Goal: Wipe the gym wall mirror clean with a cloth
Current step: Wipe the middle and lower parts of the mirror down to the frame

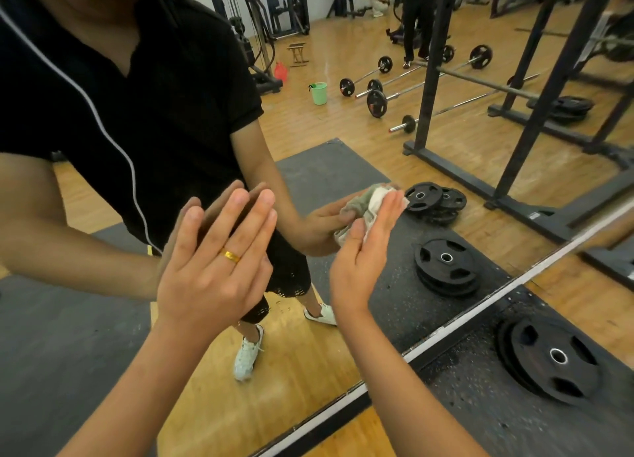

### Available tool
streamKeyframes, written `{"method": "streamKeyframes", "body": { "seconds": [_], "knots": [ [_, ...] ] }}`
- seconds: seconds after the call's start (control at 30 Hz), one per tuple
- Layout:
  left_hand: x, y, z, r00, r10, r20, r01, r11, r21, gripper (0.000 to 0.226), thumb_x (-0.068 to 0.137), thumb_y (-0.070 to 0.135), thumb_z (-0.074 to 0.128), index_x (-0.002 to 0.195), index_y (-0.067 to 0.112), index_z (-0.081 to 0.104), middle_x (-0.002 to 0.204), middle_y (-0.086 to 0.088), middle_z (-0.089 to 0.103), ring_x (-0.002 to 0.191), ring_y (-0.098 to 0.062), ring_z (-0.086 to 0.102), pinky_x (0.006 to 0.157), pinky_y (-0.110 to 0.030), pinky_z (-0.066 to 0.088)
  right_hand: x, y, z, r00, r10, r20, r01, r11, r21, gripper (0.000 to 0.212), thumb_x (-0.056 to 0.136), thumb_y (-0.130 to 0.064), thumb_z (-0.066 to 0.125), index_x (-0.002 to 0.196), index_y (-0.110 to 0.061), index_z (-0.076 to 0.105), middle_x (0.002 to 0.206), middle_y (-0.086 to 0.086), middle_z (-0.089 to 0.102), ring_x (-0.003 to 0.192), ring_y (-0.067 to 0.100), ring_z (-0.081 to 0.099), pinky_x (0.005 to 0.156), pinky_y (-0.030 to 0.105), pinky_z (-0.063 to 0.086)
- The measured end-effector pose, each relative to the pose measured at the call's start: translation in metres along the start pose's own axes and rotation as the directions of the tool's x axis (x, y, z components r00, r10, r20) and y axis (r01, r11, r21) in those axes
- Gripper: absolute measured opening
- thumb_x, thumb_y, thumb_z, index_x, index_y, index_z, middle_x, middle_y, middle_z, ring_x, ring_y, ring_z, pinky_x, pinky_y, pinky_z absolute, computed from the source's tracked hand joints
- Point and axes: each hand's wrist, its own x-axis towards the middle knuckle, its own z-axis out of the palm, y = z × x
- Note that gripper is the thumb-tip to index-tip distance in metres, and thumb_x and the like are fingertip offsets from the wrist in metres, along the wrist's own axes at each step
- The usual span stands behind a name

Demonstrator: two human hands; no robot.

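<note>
The wall mirror (343,124) fills most of the view, and its white bottom frame (446,333) runs diagonally from lower left to upper right. My left hand (212,261), with a gold ring on one finger, lies flat on the glass, fingers straight and spread. My right hand (363,251) presses a crumpled white and green cloth (368,201) against the glass with straight fingers. The cloth shows above my fingertips. My reflection in a black shirt stands behind both hands.
A stack of black weight plates (549,360) lies on the dark rubber mat at the mirror's foot, lower right. Reflected in the glass are more plates, a black power rack (432,79), barbells on the wooden floor, a green bucket (319,93) and people far back.
</note>
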Motion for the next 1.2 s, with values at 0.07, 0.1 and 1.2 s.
{"method": "streamKeyframes", "body": {
  "seconds": [0.07,0.1,1.2],
  "knots": [
    [0.001,0.001,0.0,1.0,-0.003,-0.01,0.003,1.0,0.005,0.056,0.094,0.018,0.063,0.148,0.003,0.054,0.157,-0.012,0.047,0.148,-0.032,0.04,0.121,-0.055,0.026,-0.039,-0.007,0.012,0.997,-0.011,0.08,0.007,0.999,0.054,0.061,0.109,-0.005,0.038,0.163,-0.019,0.012,0.171,-0.013,0.005,0.16,0.017,0.0,0.13,0.05,0.01],
    [0.002,0.002,0.001,1.0,-0.001,-0.016,0.002,1.0,0.013,0.057,0.094,0.019,0.062,0.148,0.003,0.054,0.157,-0.012,0.047,0.148,-0.031,0.04,0.122,-0.054,0.025,-0.061,-0.007,0.016,0.99,-0.03,0.139,0.021,0.997,0.07,0.061,0.11,-0.006,0.037,0.162,-0.022,0.01,0.172,-0.012,0.003,0.16,0.019,-0.002,0.13,0.048,0.008],
    [0.005,-0.002,-0.002,1.0,0.001,-0.021,0.0,0.999,0.038,0.058,0.091,0.018,0.063,0.147,0.006,0.056,0.156,-0.008,0.046,0.148,-0.028,0.039,0.125,-0.051,0.02,-0.03,-0.007,0.041,0.973,-0.177,-0.151,0.184,0.983,0.03,0.05,0.109,-0.006,0.038,0.156,-0.012,0.021,0.164,0.006,0.02,0.157,0.018,0.011,0.129,0.048,0.014]
  ]
}}
